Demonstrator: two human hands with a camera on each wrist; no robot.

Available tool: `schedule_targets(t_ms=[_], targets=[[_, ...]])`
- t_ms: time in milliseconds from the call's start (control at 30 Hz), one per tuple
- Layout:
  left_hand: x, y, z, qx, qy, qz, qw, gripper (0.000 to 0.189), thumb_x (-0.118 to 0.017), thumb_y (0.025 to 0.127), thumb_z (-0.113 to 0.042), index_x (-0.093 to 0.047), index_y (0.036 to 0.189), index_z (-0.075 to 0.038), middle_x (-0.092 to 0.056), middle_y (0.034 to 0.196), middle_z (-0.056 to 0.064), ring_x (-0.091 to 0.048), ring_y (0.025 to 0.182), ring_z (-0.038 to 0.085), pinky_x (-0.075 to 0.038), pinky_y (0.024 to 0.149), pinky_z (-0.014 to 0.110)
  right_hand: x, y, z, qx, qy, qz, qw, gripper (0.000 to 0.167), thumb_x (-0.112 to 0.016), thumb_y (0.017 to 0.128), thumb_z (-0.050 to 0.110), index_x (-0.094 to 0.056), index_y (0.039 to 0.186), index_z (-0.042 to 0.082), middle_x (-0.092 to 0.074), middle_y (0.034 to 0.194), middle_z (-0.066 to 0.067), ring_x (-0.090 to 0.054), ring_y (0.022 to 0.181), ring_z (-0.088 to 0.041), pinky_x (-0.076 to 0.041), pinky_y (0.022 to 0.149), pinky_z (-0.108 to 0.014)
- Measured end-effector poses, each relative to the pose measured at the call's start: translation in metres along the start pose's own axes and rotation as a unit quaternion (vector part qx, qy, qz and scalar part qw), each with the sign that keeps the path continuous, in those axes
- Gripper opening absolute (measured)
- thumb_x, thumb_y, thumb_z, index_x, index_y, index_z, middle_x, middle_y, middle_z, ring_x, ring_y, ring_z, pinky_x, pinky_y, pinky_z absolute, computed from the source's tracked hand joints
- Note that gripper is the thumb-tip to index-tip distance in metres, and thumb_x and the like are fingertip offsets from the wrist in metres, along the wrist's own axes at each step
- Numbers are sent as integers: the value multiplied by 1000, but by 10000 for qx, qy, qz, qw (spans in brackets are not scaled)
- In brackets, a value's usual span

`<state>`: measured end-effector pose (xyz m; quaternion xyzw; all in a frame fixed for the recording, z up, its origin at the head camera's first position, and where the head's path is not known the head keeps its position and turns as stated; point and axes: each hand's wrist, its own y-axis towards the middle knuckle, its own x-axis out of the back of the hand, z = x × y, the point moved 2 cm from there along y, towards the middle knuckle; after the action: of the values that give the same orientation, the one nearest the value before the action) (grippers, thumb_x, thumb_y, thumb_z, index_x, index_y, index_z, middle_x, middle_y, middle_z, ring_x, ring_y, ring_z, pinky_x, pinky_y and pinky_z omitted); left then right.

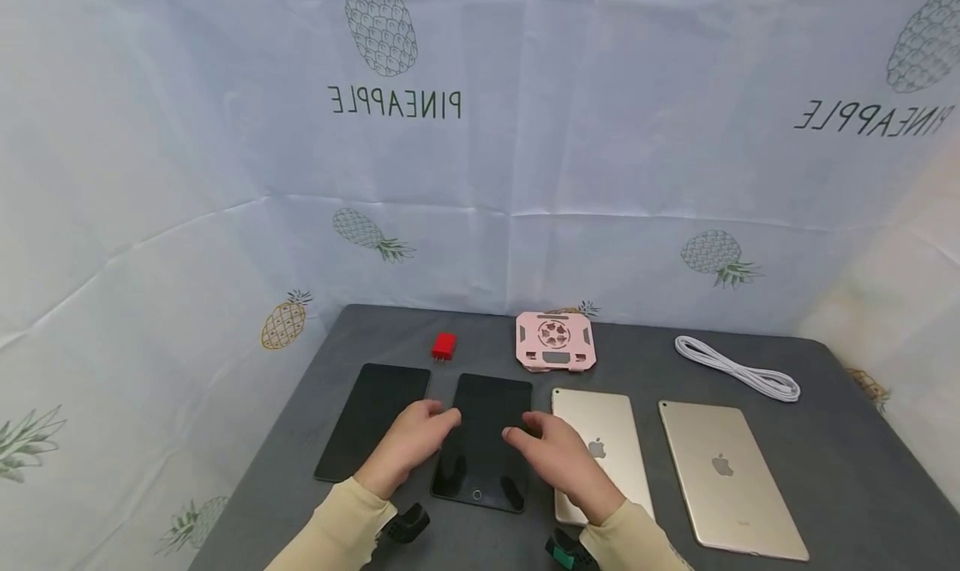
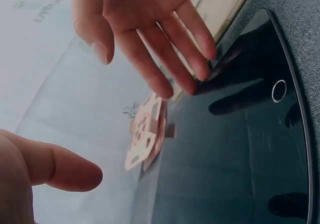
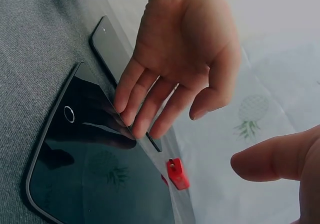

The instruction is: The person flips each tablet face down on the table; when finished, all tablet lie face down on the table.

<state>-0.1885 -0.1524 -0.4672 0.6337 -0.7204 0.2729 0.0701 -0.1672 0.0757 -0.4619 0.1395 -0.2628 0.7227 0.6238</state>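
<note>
A black tablet (image 1: 489, 438) with a round home button lies screen up in the middle of the table. My left hand (image 1: 416, 436) hovers at its left edge, fingers extended and thumb apart, with nothing held. On the other side, my right hand (image 1: 561, 458) is at the tablet's right edge, also holding nothing. In the right wrist view the left hand's fingertips (image 3: 141, 129) are close to the tablet's rim; whether they touch it I cannot tell. The right hand partly covers a gold tablet (image 1: 611, 425) lying back up. Another dark tablet (image 1: 375, 413) lies beside the left hand.
A second gold tablet (image 1: 731, 479) lies at the right of the grey table (image 1: 622, 354). Toward the back are a red plug adapter (image 1: 444, 346), a pink slotted stand (image 1: 555, 341) and a bundled white cable (image 1: 738, 369). A pineapple-print curtain (image 1: 480, 162) hangs behind.
</note>
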Motion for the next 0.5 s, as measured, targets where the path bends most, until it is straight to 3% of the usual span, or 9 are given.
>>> schedule_targets(t_ms=[133, 167, 233, 300, 367, 400, 500], targets=[[-1, 2, 0, -23, -152, 62, 9999, 63, -61, 100, -33, -57, 149, 6, -59, 154, 24, -68, 116, 31, -54, 107, 61, 1, 0, -1, 48, 79, 34, 10000, 63, -70, 101, 38, -62, 144, -7, -66, 146, -25, -64, 134, -44, -56, 107, -60], [-1, 3, 0, -36, -216, 87, 9997, 57, -61, 100, -32, -63, 142, 5, -63, 147, 22, -67, 113, 30, -56, 104, 58, 1, 0, -1, 71, 102, 53, 9999, 62, -70, 101, 37, -63, 144, -6, -66, 145, -25, -65, 133, -44, -57, 106, -59], [-2, 5, 0, -83, -388, 153, 9991, 39, -61, 99, -30, -72, 118, 2, -69, 119, 13, -63, 98, 24, -57, 95, 49, 2, 0, -2, 123, 160, 93, 9998, 60, -70, 101, 37, -64, 143, -6, -67, 144, -24, -66, 132, -43, -58, 105, -58], [-3, 7, 1, -104, -549, 236, 9982, 26, -61, 98, -29, -66, 92, -3, -57, 91, 5, -54, 83, 21, -52, 87, 41, 2, 0, -2, 162, 200, 117, 9996, 58, -70, 101, 36, -65, 142, -5, -68, 143, -24, -67, 131, -42, -58, 104, -58], [-3, 9, 1, -95, -713, 295, 9970, 25, -61, 98, -29, -64, 89, -5, -52, 89, 4, -51, 83, 21, -50, 86, 40, 2, 0, -3, 179, 231, 129, 9995, 57, -69, 101, 36, -66, 141, -5, -69, 142, -23, -67, 130, -41, -58, 104, -58], [-3, 10, 2, -86, -789, 318, 9963, 26, -61, 98, -29, -66, 93, -4, -57, 94, 5, -54, 87, 22, -52, 91, 42, 3, 0, -3, 180, 255, 143, 9994, 57, -69, 101, 36, -66, 141, -5, -69, 142, -23, -67, 130, -41, -58, 104, -58], [-3, 9, 1, -26, -936, 321, 9951, 44, -61, 98, -30, -71, 125, 3, -64, 136, 17, -61, 114, 31, -52, 109, 56, 2, 0, -4, 170, 298, 177, 9993, 55, -69, 102, 35, -66, 140, -5, -70, 141, -22, -68, 129, -40, -58, 104, -59]])
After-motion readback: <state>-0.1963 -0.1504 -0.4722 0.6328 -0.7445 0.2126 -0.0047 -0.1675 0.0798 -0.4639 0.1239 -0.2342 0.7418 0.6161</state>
